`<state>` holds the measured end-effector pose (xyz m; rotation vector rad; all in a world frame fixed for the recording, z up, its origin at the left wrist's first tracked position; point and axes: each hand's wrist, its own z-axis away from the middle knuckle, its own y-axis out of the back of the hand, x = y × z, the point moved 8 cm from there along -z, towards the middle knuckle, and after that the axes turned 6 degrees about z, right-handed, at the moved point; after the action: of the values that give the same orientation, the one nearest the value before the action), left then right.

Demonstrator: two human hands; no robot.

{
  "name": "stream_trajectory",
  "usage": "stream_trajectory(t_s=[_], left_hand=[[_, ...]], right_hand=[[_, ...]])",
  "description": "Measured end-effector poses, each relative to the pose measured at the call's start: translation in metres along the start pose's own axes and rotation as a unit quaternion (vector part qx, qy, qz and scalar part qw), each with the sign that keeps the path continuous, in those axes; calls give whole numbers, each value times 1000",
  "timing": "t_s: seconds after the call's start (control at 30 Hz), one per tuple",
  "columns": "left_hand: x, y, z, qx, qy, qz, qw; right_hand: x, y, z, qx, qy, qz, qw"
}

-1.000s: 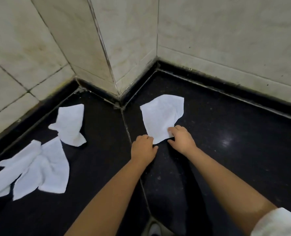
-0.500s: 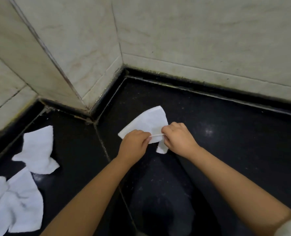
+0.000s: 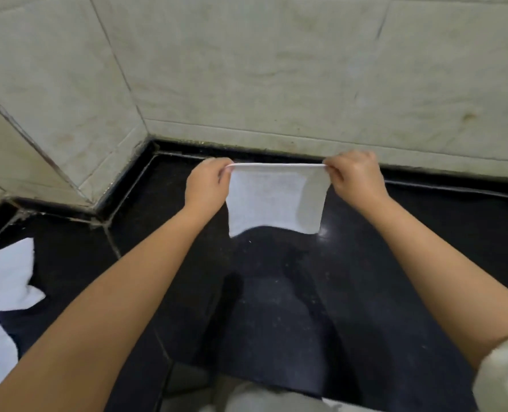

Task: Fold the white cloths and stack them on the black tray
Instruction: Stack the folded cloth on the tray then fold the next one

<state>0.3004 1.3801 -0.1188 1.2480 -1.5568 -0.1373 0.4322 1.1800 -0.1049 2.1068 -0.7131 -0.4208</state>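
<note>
Held cloth (image 3: 273, 200): you see white fabric, matt, finely napped like towelling.
Loose cloths (image 3: 6, 278): the same white matt fabric, rumpled.
Counter (image 3: 425, 248): your black surface looks like polished stone, glossy, speckled.
Wall (image 3: 276, 69): you face pale stone-like tiles, smooth, dull, stained.

Your black counter (image 3: 276, 307): glossy, speckled, seamed left of centre, meets tiled wall (image 3: 276, 69) at rear. Loose white cloths (image 3: 6, 281) lie crumpled at its far left edge.
</note>
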Motion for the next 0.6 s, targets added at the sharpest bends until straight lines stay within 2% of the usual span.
stream_trajectory(t_s=[0.07, 0.13, 0.2, 0.27, 0.37, 0.47, 0.53, 0.57, 0.6], left_hand=[[7, -13, 16, -9, -22, -6, 1000], [6, -33, 42, -52, -53, -20, 997], [-8, -57, 75, -145, -65, -31, 987], [-25, -79, 112, -253, -53, -29, 965], [-43, -111, 165, -419, -21, -42, 907], [-56, -134, 209, -576, 58, -46, 814], [-66, -140, 226, -640, 130, -51, 756], [-69, -143, 228, -647, 146, -55, 746], [-71, -146, 225, -638, 154, -53, 752]], right_hand=[[9, 17, 25, 33, 1, 17, 999], [9, 19, 62, 16, 31, -3, 999], [4, 7, 110, -76, 55, -46, 995], [-4, -11, 166, -198, 61, -94, 974], [-12, -40, 239, -382, -15, -161, 910], [-14, -62, 282, -538, -69, -176, 821], [-14, -68, 289, -586, -69, -184, 786], [-11, -69, 286, -589, -78, -186, 783], [-7, -71, 281, -579, -93, -188, 788]])
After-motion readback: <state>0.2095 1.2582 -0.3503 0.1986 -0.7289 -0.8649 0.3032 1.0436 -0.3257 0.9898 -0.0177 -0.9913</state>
